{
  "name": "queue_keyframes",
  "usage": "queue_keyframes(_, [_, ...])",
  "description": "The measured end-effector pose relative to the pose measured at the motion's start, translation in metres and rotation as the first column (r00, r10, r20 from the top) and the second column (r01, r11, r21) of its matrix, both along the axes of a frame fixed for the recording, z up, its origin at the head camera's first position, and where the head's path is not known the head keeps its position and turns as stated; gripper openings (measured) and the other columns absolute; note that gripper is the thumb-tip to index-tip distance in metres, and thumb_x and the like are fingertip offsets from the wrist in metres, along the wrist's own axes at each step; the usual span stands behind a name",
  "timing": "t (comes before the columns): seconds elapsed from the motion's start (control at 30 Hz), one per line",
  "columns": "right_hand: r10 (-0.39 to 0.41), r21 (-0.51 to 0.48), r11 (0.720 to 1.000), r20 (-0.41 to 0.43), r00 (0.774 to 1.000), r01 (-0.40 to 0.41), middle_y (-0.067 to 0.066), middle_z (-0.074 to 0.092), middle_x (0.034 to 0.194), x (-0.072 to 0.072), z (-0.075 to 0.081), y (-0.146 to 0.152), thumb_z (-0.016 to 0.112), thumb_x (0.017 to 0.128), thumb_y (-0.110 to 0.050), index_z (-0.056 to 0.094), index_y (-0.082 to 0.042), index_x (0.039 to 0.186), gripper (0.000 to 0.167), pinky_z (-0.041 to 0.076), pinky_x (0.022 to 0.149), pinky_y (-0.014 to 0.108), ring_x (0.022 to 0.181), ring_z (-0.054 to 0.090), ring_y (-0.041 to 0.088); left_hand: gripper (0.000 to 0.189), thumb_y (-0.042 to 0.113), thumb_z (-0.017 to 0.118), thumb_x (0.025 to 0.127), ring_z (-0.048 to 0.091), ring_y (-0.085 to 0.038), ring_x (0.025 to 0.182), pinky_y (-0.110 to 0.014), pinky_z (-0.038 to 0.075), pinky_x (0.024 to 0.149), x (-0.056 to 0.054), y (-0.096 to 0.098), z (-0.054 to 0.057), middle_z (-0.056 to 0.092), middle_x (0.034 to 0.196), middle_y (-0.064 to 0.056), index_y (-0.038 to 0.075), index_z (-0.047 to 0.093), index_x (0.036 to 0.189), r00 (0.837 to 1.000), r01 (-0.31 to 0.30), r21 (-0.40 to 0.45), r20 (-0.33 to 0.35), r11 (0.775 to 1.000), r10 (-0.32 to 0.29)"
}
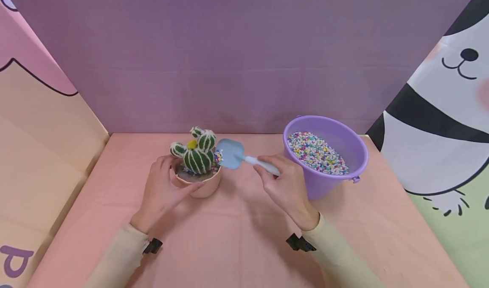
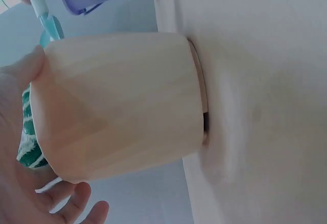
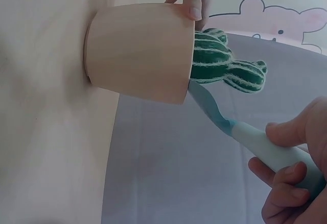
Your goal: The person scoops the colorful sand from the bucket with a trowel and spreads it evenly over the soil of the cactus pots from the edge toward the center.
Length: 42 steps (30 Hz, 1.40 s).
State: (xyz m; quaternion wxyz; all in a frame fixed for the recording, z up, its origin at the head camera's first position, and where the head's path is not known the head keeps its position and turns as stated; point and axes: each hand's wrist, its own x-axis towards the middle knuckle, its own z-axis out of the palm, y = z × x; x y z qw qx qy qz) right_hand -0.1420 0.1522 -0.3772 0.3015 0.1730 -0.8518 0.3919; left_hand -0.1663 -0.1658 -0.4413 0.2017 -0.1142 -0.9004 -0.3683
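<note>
One light-blue trowel (image 1: pixel 247 159) spans the space btwn the R grip (image 1: pixel 282 184) & the peach pot (image 1: pixel 207 188), its long axis approx. sideways: handle to R, blade (image 1: pixel 231 154) to L. R grip: fingers & thumb wrapped round the handle. L grip (image 1: pixel 162 194): holds the pot, thumb along the near rim, fingers round the L side. Pot stands upright on the pink surface (image 1: pixel 237 241), L of the R grip, w/ a green-and-white cactus (image 1: pixel 197 160) rising from it. Blade tip bears a few multicol. beads (image 1: pixel 219 157) at the pot's R rim, just beside the cactus; R wrist view shows the blade sloping to that rim, but whether it touches or merely overlaps, can't tell. Key relation (judged): tip vs. rim, since blade tilt there likely decides where the beads land; R grip governs the tilt, L grip is nearer the pot. Purple bucket (image 1: pixel 320 185), part-filled w/ similar beads, stands just beside the R grip, on the side opp. the pot.
</note>
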Motion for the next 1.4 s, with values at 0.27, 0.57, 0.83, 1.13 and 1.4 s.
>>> queue_keyframes(0.27, [0.007, 0.025, 1.0, -0.037, 0.999, -0.006, 0.006, 0.079, 0.093, -0.001, -0.001, -0.002, 0.089, 0.086, -0.011, 0.083, -0.006, 0.108, 0.023, 0.049, 0.059, 0.023, 0.064, 0.062, 0.017, 0.098, 0.041, 0.097, 0.075, 0.044, -0.039, 0.144, -0.06, 0.04, 0.115, -0.01, -0.014, 0.004, 0.05, 0.155, -0.016, 0.005, 0.049, 0.152, 0.988, 0.122, 0.032, 0.089, 0.992, -0.124])
queue_keyframes(0.57, [0.014, 0.027, 1.0, -0.028, 1.0, -0.013, 0.006, 0.079, 0.093, 0.003, -0.003, -0.002, 0.089, 0.086, -0.01, 0.083, -0.006, 0.109, 0.025, 0.051, 0.058, 0.026, 0.064, 0.063, 0.017, 0.092, 0.03, 0.094, 0.08, 0.051, -0.033, 0.137, -0.061, 0.046, 0.11, -0.017, -0.022, -0.003, 0.056, 0.147, -0.012, 0.011, 0.045, 0.156, 0.95, 0.247, 0.145, 0.16, 0.958, -0.269])
queue_keyframes(0.83, [0.023, 0.02, 1.0, -0.043, 0.999, -0.022, 0.006, 0.079, 0.094, 0.002, -0.003, 0.0, 0.089, 0.085, -0.009, 0.083, -0.005, 0.109, 0.025, 0.054, 0.057, 0.032, 0.065, 0.06, 0.01, 0.096, 0.033, 0.097, 0.077, 0.052, -0.031, 0.131, -0.061, 0.045, 0.11, -0.015, -0.02, -0.002, 0.055, 0.143, -0.013, 0.01, 0.045, 0.154, 0.963, 0.19, 0.157, 0.163, 0.969, -0.215])
queue_keyframes(1.13, [0.017, 0.032, 0.999, -0.058, 0.998, -0.015, 0.006, 0.079, 0.096, 0.002, -0.004, 0.0, 0.089, 0.085, -0.009, 0.083, -0.005, 0.11, 0.025, 0.052, 0.056, 0.028, 0.065, 0.06, 0.01, 0.099, 0.051, 0.099, 0.069, 0.057, -0.028, 0.127, -0.052, 0.047, 0.106, -0.003, 0.001, 0.001, 0.063, 0.136, -0.008, 0.011, 0.053, 0.148, 0.996, 0.017, 0.124, 0.09, 0.992, -0.029])
queue_keyframes(1.4, [0.019, 0.04, 0.999, -0.095, 0.995, -0.015, 0.006, 0.079, 0.097, 0.001, -0.007, 0.0, 0.089, 0.086, -0.009, 0.083, -0.005, 0.11, 0.025, 0.05, 0.057, 0.025, 0.065, 0.06, 0.01, 0.102, 0.048, 0.099, 0.067, 0.056, -0.033, 0.13, -0.052, 0.045, 0.109, 0.0, 0.013, -0.006, 0.062, 0.138, -0.011, 0.01, 0.052, 0.148, 0.999, -0.033, 0.127, 0.0, 0.991, 0.033])
